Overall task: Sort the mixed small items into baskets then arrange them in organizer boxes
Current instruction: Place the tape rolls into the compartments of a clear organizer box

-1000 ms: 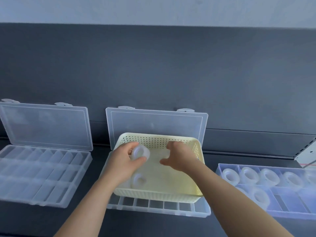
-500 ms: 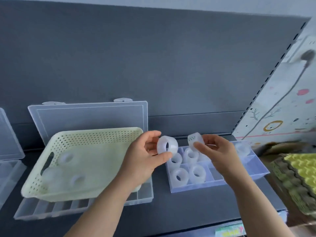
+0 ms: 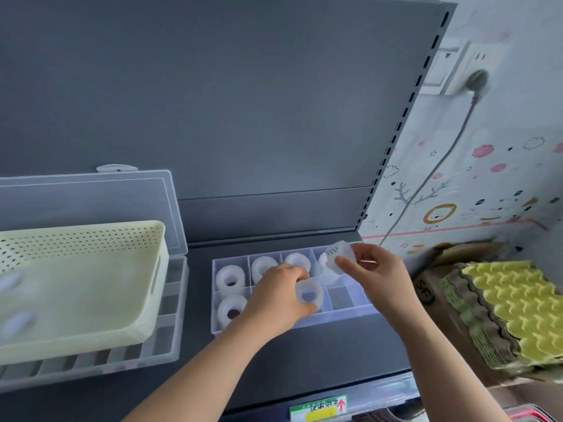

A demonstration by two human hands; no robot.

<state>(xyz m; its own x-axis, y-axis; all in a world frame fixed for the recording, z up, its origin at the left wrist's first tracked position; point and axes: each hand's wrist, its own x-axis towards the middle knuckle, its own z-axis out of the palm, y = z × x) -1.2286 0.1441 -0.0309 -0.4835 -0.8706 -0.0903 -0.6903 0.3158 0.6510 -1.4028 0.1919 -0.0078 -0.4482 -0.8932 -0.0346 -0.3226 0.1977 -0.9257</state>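
Observation:
My left hand [image 3: 278, 298] grips a clear tape roll [image 3: 309, 293] low over the front row of a clear organizer box [image 3: 350, 313] on the dark shelf. My right hand [image 3: 376, 274] pinches a second tape roll [image 3: 339, 254] above the box's back right compartments. Several more rolls, such as the one [image 3: 230, 278] at the back left, sit in the box's compartments. A cream perforated basket [image 3: 91, 287] stands at the left on another open organizer box [image 3: 170, 303]; blurred rolls lie inside the basket.
The shelf's dark back panel [image 3: 243, 102] rises behind the boxes. Stacked egg trays [image 3: 515, 312] on a cardboard box fill the right side. A wall socket with a grey cable [image 3: 438, 166] is at the upper right. A price label [image 3: 320, 406] marks the shelf's front edge.
Both hands lifted one tape roll each out of the basket and carried them right to the organizer box. My left hand has now lowered its roll toward the front row.

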